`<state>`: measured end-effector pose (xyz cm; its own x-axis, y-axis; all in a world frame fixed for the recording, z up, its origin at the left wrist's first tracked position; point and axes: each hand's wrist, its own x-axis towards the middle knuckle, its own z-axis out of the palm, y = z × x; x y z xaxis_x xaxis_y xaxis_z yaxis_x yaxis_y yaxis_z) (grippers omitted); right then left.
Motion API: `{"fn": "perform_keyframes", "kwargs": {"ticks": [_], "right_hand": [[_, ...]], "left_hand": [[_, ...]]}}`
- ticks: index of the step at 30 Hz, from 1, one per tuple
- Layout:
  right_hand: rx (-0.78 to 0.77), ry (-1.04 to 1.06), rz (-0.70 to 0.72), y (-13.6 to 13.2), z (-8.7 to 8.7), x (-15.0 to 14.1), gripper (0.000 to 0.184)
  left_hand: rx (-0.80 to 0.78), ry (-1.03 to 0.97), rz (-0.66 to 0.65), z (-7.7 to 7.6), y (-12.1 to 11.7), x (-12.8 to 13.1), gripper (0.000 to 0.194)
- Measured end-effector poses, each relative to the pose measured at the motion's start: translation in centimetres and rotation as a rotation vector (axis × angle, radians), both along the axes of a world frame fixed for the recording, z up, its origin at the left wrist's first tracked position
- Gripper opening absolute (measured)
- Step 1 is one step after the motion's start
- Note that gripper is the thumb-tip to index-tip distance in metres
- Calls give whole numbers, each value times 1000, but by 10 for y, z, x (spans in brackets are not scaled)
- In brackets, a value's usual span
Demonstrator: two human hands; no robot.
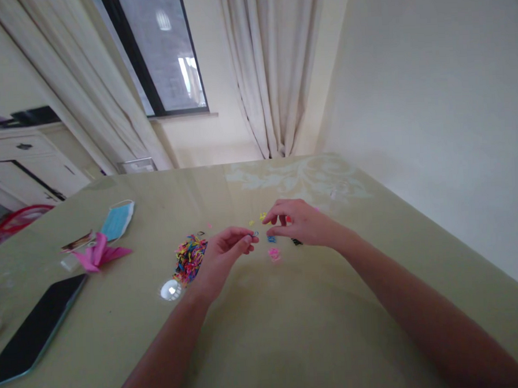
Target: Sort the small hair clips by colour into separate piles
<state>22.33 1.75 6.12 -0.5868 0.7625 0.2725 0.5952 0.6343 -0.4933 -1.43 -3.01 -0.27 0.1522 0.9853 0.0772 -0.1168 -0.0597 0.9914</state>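
Observation:
Between the thumb and fingertips of my left hand [222, 255] is a small blue rubber band [255, 234]. My right hand [303, 223] hovers just to the right, thumb and fingers apart with nothing visible between them. Below its fingertips lie small blue bands [271, 239], and a pink bunch [274, 254] sits nearer to me. Yellow bands [262, 216] are beyond the fingertips. Black bands [297, 242] and a red bit [288, 219] are partly hidden by my right hand. A mixed heap of coloured rubber bands [190, 258] lies left of my left hand, which covers part of its edge.
A clear, shiny dome-shaped object [171, 290] stands by the heap. Farther left on the table [284, 343] are a dark tablet-like device [38, 327], a folded pink paper shape [99, 253] and a blue face mask [118, 221]. A wall [446, 120] borders the right side.

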Motion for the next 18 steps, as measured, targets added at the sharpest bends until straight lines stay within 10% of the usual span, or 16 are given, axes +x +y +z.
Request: {"fn": "perform_keyframes", "kwargs": {"ticks": [18], "right_hand": [[-9,213,92,-24,16,-15,11]], "left_hand": [[104,204,58,0,7,-10,42]]}}
